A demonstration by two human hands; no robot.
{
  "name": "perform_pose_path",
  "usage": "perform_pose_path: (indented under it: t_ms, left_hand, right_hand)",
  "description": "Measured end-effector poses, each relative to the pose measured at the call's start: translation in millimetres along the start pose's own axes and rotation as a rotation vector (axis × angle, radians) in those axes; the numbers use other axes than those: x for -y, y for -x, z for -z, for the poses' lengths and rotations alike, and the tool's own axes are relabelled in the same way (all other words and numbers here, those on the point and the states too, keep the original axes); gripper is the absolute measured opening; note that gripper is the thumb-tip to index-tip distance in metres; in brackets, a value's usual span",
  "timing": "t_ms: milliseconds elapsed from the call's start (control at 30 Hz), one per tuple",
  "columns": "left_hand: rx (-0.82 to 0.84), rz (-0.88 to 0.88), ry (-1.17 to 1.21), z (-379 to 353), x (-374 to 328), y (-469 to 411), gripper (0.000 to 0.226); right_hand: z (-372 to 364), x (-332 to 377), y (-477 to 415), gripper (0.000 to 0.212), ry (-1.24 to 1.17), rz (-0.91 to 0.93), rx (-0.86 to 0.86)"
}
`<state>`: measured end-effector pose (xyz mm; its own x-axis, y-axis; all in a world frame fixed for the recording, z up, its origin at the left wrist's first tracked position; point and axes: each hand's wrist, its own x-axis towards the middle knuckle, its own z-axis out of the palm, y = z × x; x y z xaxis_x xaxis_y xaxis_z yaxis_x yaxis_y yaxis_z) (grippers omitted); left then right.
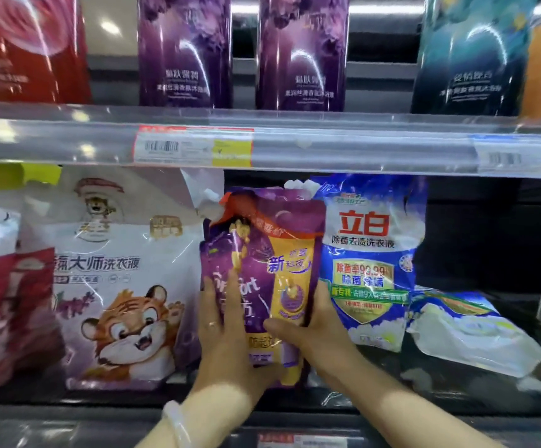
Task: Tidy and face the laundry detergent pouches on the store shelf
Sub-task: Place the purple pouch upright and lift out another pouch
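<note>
A purple and yellow pouch (262, 253) stands upright at the middle of the lower shelf, its top bent forward. My left hand (227, 334) lies flat on its front left side, fingers up. My right hand (314, 334) grips its right edge, thumb across the front. To its left stands a white pouch with a cartoon tiger (117, 279). A blue and white pouch (369, 260) stands upright just to the right, touching it. Another blue and white pouch (469, 331) lies flat on the shelf further right.
Red and white pouches (1, 302) stand at the far left. The upper shelf holds a red pouch (27, 46), two purple pouches (182, 50) and a teal one (469, 53). A clear price rail (327, 147) runs across. The shelf space at far right is dark.
</note>
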<state>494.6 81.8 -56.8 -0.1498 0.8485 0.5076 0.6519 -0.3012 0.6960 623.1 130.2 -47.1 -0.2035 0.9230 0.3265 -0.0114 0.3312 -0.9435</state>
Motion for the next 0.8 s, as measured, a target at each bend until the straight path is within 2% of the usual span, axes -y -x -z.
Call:
perform_pose_path:
  t_ms: [100,200,300,367,433,467,533,600,633,700,800]
  left_hand:
    - [-0.089,-0.049,-0.030,1.0,8.1,-1.0,0.136]
    - [-0.128,-0.091,-0.158,0.1,14.1,-2.2,0.143]
    - [-0.102,-0.097,-0.231,-0.9,10.6,-0.9,0.146]
    - [-0.058,-0.081,-0.231,-0.3,6.8,-0.6,0.144]
    - [-0.023,-0.071,-0.219,-0.6,5.2,-1.3,0.143]
    - [-0.010,-0.063,-0.211,-1.6,5.3,-1.2,0.143]
    - [0.011,-0.038,-0.190,-3.1,4.6,0.0,0.144]
    - [0.018,-0.012,-0.161,-4.2,5.2,0.4,0.141]
    - [0.023,-0.005,-0.151,-4.5,5.5,0.3,0.140]
    - [0.022,-0.004,-0.132,-5.1,6.1,-0.5,0.138]
    - [0.031,0.005,-0.130,-4.4,6.0,-0.7,0.134]
  right_hand:
    - [-16.0,-2.7,-4.4,0.060,-0.001,-0.009,0.014]
    - [-15.5,3.2,-5.0,0.059,0.016,-0.011,0.029]
    - [-2.5,27.4,-13.5,0.058,0.033,0.149,-0.108]
    - [4.9,55.1,-25.2,0.048,0.086,0.305,-0.086]
    - [6.3,77.7,-37.3,0.022,0.138,0.367,-0.039]
    - [5.6,85.1,-42.7,0.011,0.095,0.343,-0.074]
    - [5.4,88.6,-56.5,0.011,-0.069,0.221,-0.191]
    - [5.6,90.7,-64.5,0.008,-0.169,0.105,-0.219]
    - [7.9,93.4,-66.3,0.007,-0.180,0.058,-0.190]
    - [18.8,103.1,-64.1,0.005,-0.160,-0.024,-0.013]
    - [35.7,116.1,-57.4,0.020,-0.083,-0.070,0.285]
